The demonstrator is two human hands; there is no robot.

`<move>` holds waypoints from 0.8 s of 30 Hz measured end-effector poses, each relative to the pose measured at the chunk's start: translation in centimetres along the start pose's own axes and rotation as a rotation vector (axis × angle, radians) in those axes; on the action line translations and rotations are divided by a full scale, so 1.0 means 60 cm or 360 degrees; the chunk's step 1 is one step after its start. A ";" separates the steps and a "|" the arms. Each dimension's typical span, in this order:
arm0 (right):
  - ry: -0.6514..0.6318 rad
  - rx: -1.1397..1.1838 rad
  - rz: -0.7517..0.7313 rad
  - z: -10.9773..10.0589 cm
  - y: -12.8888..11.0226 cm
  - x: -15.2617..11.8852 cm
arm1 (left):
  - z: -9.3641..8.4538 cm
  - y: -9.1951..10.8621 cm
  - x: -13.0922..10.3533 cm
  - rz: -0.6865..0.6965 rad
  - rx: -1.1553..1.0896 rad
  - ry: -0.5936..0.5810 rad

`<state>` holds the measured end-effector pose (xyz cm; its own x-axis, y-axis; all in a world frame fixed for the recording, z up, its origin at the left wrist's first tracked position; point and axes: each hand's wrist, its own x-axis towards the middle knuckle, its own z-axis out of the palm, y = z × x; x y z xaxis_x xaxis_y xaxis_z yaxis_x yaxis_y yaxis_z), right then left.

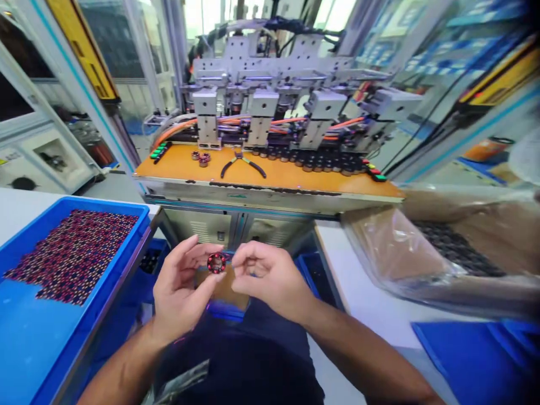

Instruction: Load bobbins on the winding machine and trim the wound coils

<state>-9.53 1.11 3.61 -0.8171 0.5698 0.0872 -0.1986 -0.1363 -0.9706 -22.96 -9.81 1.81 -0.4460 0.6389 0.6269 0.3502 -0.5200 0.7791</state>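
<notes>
Between the thumb and fingers of my left hand point(179, 295) is a small motor stator point(211, 264), a dark ring with red and copper-coloured parts around its open centre. It is held up in front of my body, with its round face toward me. Just to its right, my right hand point(274, 278) is closed, thumb and fingertips brought together close to the ring. Whatever those fingertips may hold is hidden. On the left, a blue tray point(145, 216) carries rows of many similar red and dark stators point(84, 253).
Ahead stands a machine point(270, 73) over an orange worktop point(177, 166). On it lie pliers point(242, 160), several loose stators point(203, 159) and a row of dark round parts point(312, 160). At right, a plastic-lined carton point(379, 236) contains dark parts; blue bins point(476, 349) sit nearer.
</notes>
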 end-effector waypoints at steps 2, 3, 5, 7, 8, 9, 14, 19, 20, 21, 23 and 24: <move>0.0035 0.0102 0.0082 0.007 0.006 0.015 | 0.007 -0.011 0.002 -0.0008 -0.0022 -0.0020; 0.0036 0.0151 0.0109 0.010 0.011 0.019 | 0.009 -0.015 0.001 -0.0021 -0.0035 -0.0011; 0.0035 0.0295 0.0133 0.016 0.029 0.019 | 0.009 -0.019 -0.002 -0.0064 -0.0056 0.0028; 0.0033 0.0448 0.0151 0.019 0.050 0.012 | 0.002 -0.021 -0.006 -0.0120 -0.0081 0.0065; 0.0014 0.0490 0.0176 0.020 0.060 0.008 | -0.002 -0.021 -0.007 -0.0140 -0.0093 0.0072; -0.0013 0.0500 0.0205 0.020 0.067 0.005 | -0.007 -0.022 -0.008 -0.0153 -0.0100 0.0071; -0.0026 0.0349 0.0175 0.012 0.057 0.010 | -0.025 -0.027 -0.014 -0.0123 -0.0061 -0.0121; -0.0057 0.0272 0.0251 0.008 0.035 0.017 | -0.024 -0.028 -0.022 -0.0158 -0.0071 -0.0250; -0.0020 0.0314 0.0247 0.010 0.039 0.015 | -0.022 -0.027 -0.022 -0.0190 -0.0096 -0.0247; 0.0033 0.0370 0.0236 0.012 0.045 0.012 | -0.020 -0.025 -0.022 -0.0220 -0.0137 -0.0240; 0.0144 0.0477 0.0210 0.019 0.061 0.003 | -0.016 -0.022 -0.018 -0.0298 -0.0253 -0.0209; 0.0186 0.0519 0.0195 0.021 0.069 -0.003 | -0.015 -0.021 -0.016 -0.0352 -0.0317 -0.0187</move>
<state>-10.93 -0.58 -0.16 -0.7820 0.6193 -0.0697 -0.2805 -0.4497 -0.8480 -23.70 -10.27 0.20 -0.3913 0.8038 0.4480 0.0818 -0.4545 0.8870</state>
